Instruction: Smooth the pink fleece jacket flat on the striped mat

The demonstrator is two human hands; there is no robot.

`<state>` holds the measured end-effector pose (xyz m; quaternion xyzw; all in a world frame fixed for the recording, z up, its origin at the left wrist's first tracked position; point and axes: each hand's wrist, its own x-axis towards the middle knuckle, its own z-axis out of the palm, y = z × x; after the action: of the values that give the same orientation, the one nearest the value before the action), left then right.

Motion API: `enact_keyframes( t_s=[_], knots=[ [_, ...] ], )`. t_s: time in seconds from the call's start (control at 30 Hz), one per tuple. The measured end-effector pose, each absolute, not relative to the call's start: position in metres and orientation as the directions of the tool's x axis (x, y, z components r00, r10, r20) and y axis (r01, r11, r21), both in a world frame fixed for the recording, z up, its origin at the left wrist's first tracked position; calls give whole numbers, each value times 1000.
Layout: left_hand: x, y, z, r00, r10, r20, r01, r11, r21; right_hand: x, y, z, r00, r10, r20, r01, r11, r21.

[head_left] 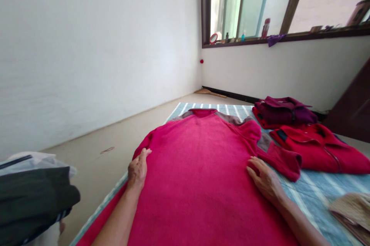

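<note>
Lying flat: a pink fleece top [199,169] spreads across a striped blue-and-white mat [313,196], its collar [202,112] toward the far wall and its lower end running out of the bottom of the frame.

Hands: the left hand [138,169] rests on the fleece near the frame-left edge of the body; the right hand [264,179] rests on it further right, just below the sleeve [279,161].

Fingers: both sets look released, lying open on the cloth with no clench or pinch that I can make out.

Progress: the body of the top shows no fold across it. The frame-right sleeve lies out to the side, and the other sleeve does not show. Beside it, toward the upper right, a maroon garment [285,111] sits folded, and a red zip jacket [315,149] lies folded just below that.

Rest: a dark bundle [31,196] in clear plastic sits at lower left, and a woven straw item [351,211] at lower right. A broom [210,92] lies on the floor by the far corner. Along the windowsill [289,38] at upper right stand a round red mirror [213,38], bottles and a purple cloth [273,39].
</note>
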<state>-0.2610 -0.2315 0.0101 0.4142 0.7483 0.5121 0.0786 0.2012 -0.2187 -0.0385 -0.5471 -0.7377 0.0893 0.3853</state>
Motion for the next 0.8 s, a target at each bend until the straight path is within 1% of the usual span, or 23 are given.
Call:
enact_keyframes(
  t_s=[0.1, 0.23, 0.4, 0.8],
  knots=[
    [-262, -232, 9, -647, 712, 273, 481, 104, 870, 201, -219, -38, -101, 877, 470, 736, 384, -558],
    [-264, -232, 8, -657, 706, 264, 449, 85, 890, 201, -219, -35, -112, 880, 461, 742, 383, -550],
    [-265, -230, 6, -663, 699, 267, 437, 71, 897, 200, -219, -33, -139, 883, 449, 746, 392, -539],
    [-266, -229, 8, -662, 707, 248, 419, 76, 905, 200, -221, -30, -141, 895, 422, 750, 375, -545]
  ],
)
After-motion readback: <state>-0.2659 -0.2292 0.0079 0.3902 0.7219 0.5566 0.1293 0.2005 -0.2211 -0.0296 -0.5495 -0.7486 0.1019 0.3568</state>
